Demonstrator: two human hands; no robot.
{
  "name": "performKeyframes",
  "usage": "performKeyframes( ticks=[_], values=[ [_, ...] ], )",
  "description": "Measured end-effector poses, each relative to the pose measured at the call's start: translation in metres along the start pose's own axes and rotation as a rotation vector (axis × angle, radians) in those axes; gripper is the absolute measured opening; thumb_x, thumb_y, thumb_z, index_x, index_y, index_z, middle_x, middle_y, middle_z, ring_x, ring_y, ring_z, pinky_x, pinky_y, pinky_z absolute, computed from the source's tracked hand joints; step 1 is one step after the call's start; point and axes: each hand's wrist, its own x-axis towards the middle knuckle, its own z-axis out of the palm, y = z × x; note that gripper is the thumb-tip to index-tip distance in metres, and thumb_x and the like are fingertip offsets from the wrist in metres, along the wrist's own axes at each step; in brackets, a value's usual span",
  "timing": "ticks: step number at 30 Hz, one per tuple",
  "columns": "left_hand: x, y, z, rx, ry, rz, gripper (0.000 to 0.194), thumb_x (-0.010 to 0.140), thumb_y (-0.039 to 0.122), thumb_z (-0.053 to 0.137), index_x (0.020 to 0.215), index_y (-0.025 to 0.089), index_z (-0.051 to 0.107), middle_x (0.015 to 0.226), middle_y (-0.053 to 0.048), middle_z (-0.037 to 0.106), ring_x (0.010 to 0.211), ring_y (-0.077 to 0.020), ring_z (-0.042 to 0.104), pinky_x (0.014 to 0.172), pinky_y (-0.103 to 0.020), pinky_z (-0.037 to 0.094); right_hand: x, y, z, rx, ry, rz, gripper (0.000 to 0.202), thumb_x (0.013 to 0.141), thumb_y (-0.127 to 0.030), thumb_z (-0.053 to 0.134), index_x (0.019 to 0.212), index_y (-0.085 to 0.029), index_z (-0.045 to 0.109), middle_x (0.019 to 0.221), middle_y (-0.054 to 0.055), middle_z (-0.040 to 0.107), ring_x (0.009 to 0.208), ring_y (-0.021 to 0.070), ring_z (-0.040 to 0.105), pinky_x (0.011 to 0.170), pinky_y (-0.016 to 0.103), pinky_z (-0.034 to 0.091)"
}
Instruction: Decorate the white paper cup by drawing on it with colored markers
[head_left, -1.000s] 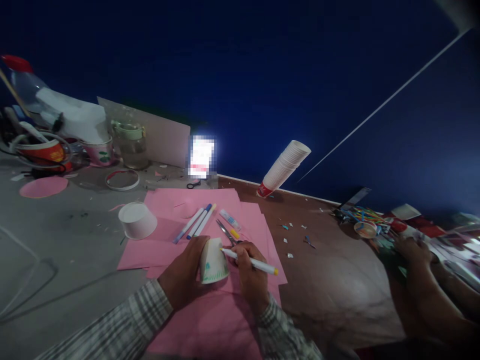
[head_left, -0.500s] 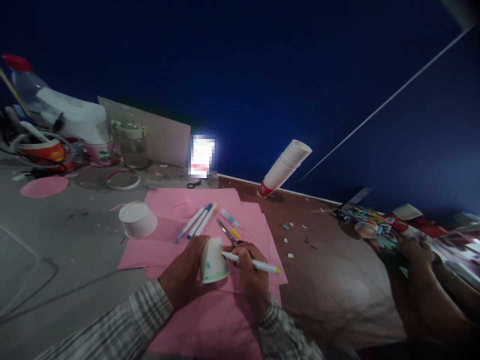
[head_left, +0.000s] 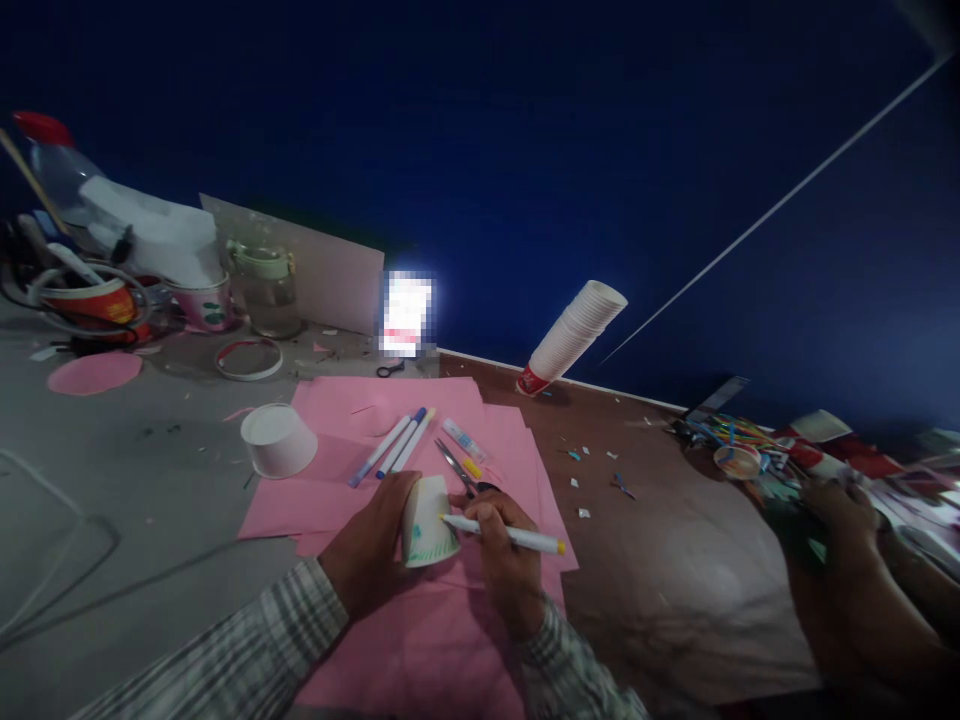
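Observation:
A paper cup (head_left: 430, 525) with green marks near its rim is upside down in my left hand (head_left: 373, 545), whose fingers wrap its left side. My right hand (head_left: 508, 560) grips a white marker (head_left: 517, 535) with a yellow end, its tip touching the cup's side. Just beyond my hands, scissors (head_left: 454, 464) and a yellow cap (head_left: 472, 468) lie on pink paper (head_left: 487, 395). Several markers (head_left: 396, 446) rest side by side there, near a clear tube (head_left: 464, 440). To the left is an overturned white cup (head_left: 279, 442).
A tall stack of paper cups (head_left: 574, 335) leans by the blue wall. At the back left are a glass jar (head_left: 268, 292) and a pink cup (head_left: 201, 303). Another person's arm (head_left: 862, 560) reaches over supplies at the right. Paper scraps dot the table (head_left: 675, 560).
The marker tip has moved slightly down the cup's side, along with my right hand. At the right, the other person's hand has shifted a little.

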Motion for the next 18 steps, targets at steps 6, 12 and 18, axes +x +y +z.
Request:
performKeyframes(
  ticks=[6, 12, 18],
  values=[
    [0.002, 0.002, -0.001, 0.014, -0.001, 0.028, 0.061, 0.085, 0.025, 0.081, 0.136, 0.02, 0.048, 0.113, -0.011, 0.067, 0.099, -0.0292, 0.069, 0.089, -0.047, 0.064, 0.001, -0.004, 0.002, -0.011, 0.05, -0.024, 0.046, 0.097, -0.06, 0.065, 0.073, -0.022, 0.074, 0.073, 0.005, 0.077, 0.069, 0.0219, 0.074, 0.064, 0.032, 0.059],
    [-0.002, -0.003, 0.001, 0.009, -0.015, 0.014, 0.064, 0.085, 0.025, 0.08, 0.14, 0.019, 0.045, 0.116, -0.011, 0.066, 0.104, -0.0292, 0.069, 0.092, -0.047, 0.063, 0.0, -0.006, 0.004, -0.057, 0.038, -0.015, 0.041, 0.096, -0.056, 0.066, 0.074, -0.022, 0.075, 0.078, 0.006, 0.08, 0.072, 0.0219, 0.074, 0.066, 0.031, 0.059],
    [-0.005, -0.009, 0.004, 0.039, -0.019, 0.024, 0.072, 0.083, 0.023, 0.08, 0.143, 0.02, 0.04, 0.121, -0.014, 0.066, 0.109, -0.0317, 0.069, 0.098, -0.052, 0.062, 0.0, -0.008, 0.004, -0.109, 0.025, -0.026, 0.04, 0.096, -0.052, 0.065, 0.072, -0.022, 0.074, 0.078, 0.006, 0.08, 0.07, 0.021, 0.072, 0.064, 0.03, 0.057]
  ],
)
